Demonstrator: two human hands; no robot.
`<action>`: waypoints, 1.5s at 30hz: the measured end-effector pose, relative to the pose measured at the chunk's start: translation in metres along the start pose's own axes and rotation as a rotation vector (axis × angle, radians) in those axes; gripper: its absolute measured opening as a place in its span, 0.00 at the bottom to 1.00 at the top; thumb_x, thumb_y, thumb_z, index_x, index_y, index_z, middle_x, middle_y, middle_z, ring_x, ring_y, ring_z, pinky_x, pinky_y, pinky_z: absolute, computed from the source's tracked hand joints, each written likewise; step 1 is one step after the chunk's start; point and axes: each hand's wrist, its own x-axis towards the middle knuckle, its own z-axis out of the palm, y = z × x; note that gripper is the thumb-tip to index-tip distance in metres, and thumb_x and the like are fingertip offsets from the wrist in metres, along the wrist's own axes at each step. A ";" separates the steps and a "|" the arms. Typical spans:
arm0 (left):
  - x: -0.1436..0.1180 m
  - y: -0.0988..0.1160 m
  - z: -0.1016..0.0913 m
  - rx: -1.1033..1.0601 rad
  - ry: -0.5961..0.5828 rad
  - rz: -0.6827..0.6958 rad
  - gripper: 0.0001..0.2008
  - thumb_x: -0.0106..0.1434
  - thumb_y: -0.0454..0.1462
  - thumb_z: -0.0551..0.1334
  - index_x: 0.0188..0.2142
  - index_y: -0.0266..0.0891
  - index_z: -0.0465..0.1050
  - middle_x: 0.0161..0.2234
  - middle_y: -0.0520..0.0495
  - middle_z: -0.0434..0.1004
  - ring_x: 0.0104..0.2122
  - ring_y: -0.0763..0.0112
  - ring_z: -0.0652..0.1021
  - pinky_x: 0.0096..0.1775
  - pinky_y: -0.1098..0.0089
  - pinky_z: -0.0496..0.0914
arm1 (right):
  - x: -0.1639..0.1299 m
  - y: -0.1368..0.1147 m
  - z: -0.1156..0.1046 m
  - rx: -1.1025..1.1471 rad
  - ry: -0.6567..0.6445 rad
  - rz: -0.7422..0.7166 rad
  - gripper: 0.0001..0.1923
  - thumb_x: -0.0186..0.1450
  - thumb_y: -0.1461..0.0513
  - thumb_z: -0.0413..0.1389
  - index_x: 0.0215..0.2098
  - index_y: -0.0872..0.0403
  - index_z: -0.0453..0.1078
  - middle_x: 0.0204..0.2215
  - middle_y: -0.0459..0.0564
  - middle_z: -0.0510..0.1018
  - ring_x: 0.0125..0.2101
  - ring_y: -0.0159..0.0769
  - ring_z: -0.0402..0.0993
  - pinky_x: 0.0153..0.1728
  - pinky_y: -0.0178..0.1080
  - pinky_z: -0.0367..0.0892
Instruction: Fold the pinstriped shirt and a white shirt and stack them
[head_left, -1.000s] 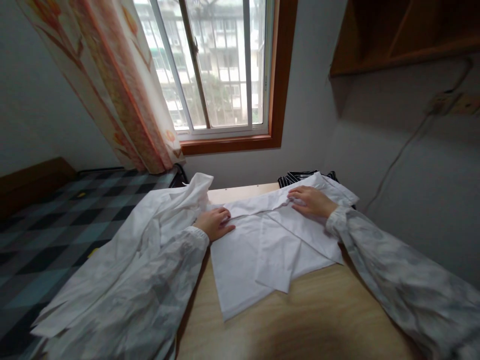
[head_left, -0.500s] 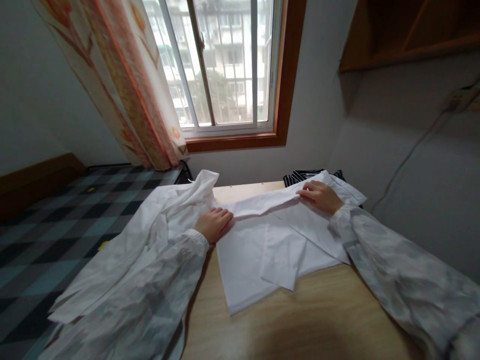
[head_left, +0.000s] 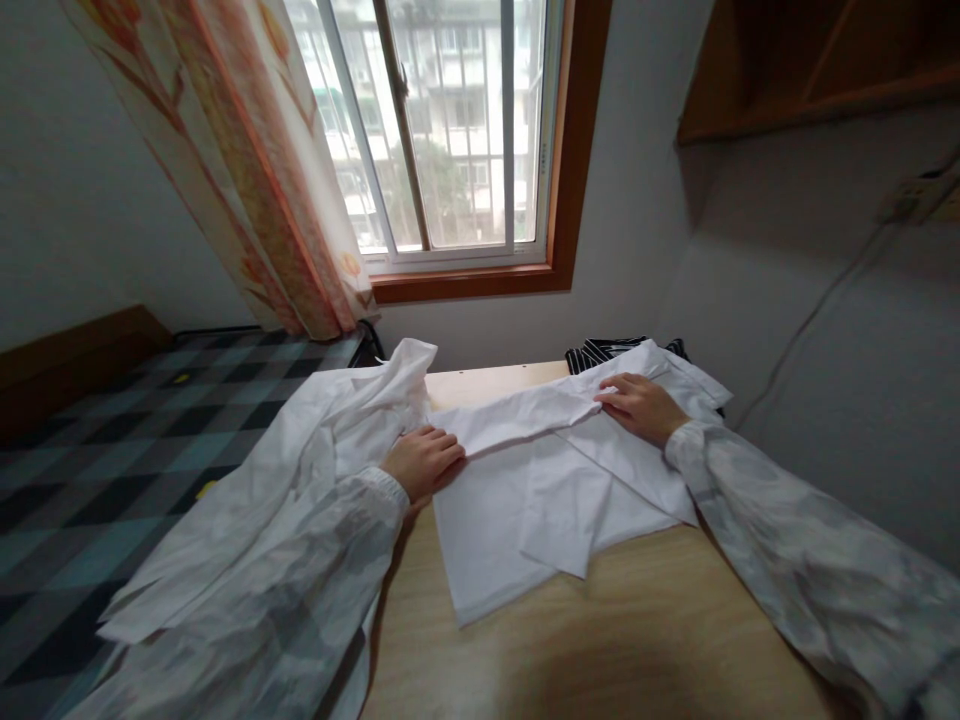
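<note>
Bare surface [head_left: 600,640] nearest; shirt [head_left: 525,490] lies half-folded mid-surface, near hem just short of front edge.
Left hand [head_left: 421,462] flat, fingers loosely curled, pressing shirt's left edge.
Right hand [head_left: 639,405] pinching folded-over band at far right.
Risk: uneven pull between hands skews fold, crease goes crooked.
Loose white cloth [head_left: 300,470] hangs off left edge toward bed [head_left: 90,470]; its weight could drag or slide off.
Striped cloth [head_left: 600,352] behind could snag.
</note>
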 end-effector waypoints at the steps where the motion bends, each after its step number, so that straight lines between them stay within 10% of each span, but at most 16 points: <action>1: -0.001 0.001 -0.002 -0.024 -0.005 -0.014 0.18 0.83 0.42 0.54 0.39 0.41 0.80 0.40 0.44 0.84 0.41 0.60 0.81 0.49 0.59 0.72 | 0.000 0.000 0.000 0.013 -0.012 0.000 0.15 0.78 0.60 0.55 0.53 0.49 0.84 0.51 0.58 0.84 0.52 0.52 0.80 0.56 0.54 0.76; 11: -0.004 0.005 0.007 -0.361 -0.228 -0.103 0.30 0.81 0.51 0.54 0.76 0.44 0.64 0.78 0.38 0.61 0.77 0.48 0.64 0.76 0.42 0.55 | -0.010 -0.020 -0.011 0.182 -0.108 -0.020 0.31 0.76 0.56 0.57 0.76 0.45 0.68 0.75 0.55 0.69 0.72 0.56 0.68 0.72 0.61 0.65; 19: 0.017 -0.009 0.013 -0.395 -0.295 -0.400 0.35 0.80 0.59 0.49 0.72 0.42 0.72 0.78 0.37 0.61 0.75 0.46 0.66 0.75 0.42 0.56 | 0.001 -0.009 0.007 0.306 -0.274 0.073 0.33 0.79 0.43 0.51 0.78 0.43 0.66 0.77 0.53 0.67 0.75 0.54 0.64 0.76 0.62 0.58; 27: 0.065 0.004 0.032 -0.383 -0.311 -0.349 0.38 0.79 0.58 0.49 0.80 0.42 0.59 0.82 0.42 0.52 0.81 0.52 0.54 0.78 0.48 0.48 | 0.030 -0.006 0.023 0.237 -0.386 0.171 0.40 0.79 0.37 0.43 0.80 0.45 0.62 0.79 0.53 0.61 0.79 0.53 0.56 0.78 0.61 0.51; 38: 0.047 -0.018 0.040 -0.270 -0.420 -0.625 0.42 0.78 0.59 0.47 0.80 0.37 0.56 0.81 0.38 0.50 0.80 0.45 0.55 0.77 0.44 0.49 | -0.007 0.050 0.006 0.030 -0.418 0.479 0.41 0.79 0.38 0.36 0.79 0.49 0.62 0.79 0.54 0.62 0.79 0.54 0.56 0.78 0.62 0.52; 45: 0.013 -0.004 0.007 -0.393 -0.244 -0.205 0.32 0.77 0.54 0.57 0.72 0.40 0.69 0.78 0.34 0.62 0.75 0.48 0.67 0.76 0.46 0.57 | -0.046 0.030 -0.028 0.096 -0.183 0.299 0.35 0.79 0.43 0.48 0.77 0.50 0.65 0.76 0.59 0.68 0.74 0.59 0.65 0.74 0.69 0.58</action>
